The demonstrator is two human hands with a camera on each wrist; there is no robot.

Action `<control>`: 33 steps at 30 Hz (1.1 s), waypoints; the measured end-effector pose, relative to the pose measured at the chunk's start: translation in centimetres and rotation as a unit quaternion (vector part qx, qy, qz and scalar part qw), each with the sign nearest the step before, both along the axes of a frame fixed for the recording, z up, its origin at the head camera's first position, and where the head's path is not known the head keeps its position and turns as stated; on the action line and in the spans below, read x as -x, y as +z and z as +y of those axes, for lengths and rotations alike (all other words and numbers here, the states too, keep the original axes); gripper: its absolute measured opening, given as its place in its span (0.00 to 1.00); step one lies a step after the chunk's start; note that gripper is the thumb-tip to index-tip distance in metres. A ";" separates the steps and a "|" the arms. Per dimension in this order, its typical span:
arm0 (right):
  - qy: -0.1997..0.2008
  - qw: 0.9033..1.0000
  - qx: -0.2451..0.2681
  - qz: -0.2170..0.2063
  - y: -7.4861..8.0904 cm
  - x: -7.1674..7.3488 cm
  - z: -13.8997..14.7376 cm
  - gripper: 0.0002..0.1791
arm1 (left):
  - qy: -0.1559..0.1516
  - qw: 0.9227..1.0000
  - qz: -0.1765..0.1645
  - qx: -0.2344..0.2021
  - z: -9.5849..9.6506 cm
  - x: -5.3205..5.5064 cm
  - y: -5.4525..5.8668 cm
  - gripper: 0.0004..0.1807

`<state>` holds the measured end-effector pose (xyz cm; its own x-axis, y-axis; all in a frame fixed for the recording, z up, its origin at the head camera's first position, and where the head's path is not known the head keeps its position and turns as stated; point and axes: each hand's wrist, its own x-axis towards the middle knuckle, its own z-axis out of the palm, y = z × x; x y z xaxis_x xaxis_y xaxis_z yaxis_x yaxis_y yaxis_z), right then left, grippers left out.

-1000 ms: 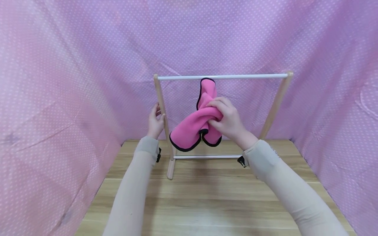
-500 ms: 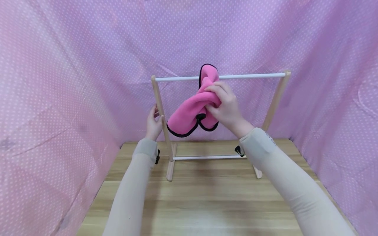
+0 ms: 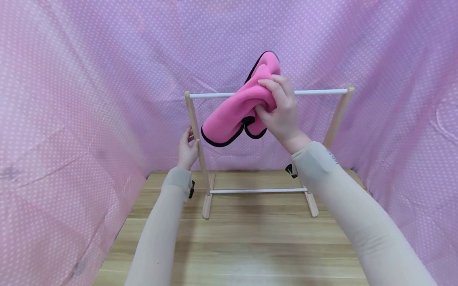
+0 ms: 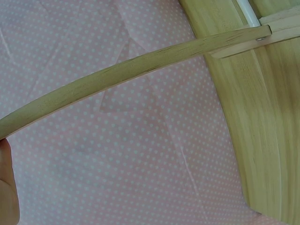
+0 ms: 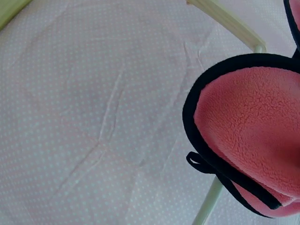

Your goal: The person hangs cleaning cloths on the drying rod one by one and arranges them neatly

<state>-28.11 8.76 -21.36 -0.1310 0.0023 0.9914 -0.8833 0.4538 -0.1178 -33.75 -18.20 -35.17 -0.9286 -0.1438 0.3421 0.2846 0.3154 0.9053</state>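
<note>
We see fuzzy, matt fleece on the pink cloth (image 3: 245, 99), with black fabric edging (image 5: 189, 108); smooth, matt wood in the left post (image 3: 202, 163); a smooth, slightly glossy upper rod (image 3: 322, 92); a sheeny wood-grained tabletop (image 3: 250, 242); creased fabric drapes (image 3: 143, 59).

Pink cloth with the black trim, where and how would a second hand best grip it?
Probably pinch the pink cloth by its lower left flap, coming from the left: that flap juts out uncovered, while the right hand grips the bunched middle.

No legible text or numbers
</note>
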 end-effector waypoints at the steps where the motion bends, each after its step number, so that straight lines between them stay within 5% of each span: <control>1: -0.001 1.000 0.000 0.005 0.2 0.1 0.0 0.18 | 0.000 1.000 0.002 -0.002 0.0 0.0 0.0 0.32; 22: -0.098 0.990 -0.091 -0.041 2.0 4.8 1.0 0.28 | 0.000 1.000 -0.017 0.000 0.2 -0.2 0.0 0.33; 33: -0.129 0.957 -0.198 -0.167 1.3 5.5 1.7 0.35 | 0.002 1.000 -0.004 0.004 0.2 0.0 -0.2 0.32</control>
